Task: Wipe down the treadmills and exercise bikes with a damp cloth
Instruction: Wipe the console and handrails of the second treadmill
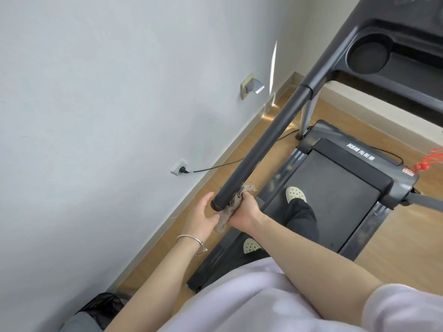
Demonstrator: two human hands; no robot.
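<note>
I stand on a black treadmill (330, 188), feet on its belt. Its long black left handrail (261, 142) runs from the console toward me and ends near my hands. A crumpled grey-brown cloth (231, 212) is wrapped against the rail's end. My right hand (244, 212) grips the cloth and presses it on the right side of the rail tip. My left hand (201, 216), with a silver bangle on the wrist, cups the rail end from the left, fingers relaxed, thumb touching the cloth's lower part.
A white wall (96, 116) runs close on the left with a socket and plugged cable (182, 169). The console tray with a round cup holder (369, 56) is at the upper right. A black bin bag (103, 307) sits by the wall, a red safety cord (429, 161) at the right.
</note>
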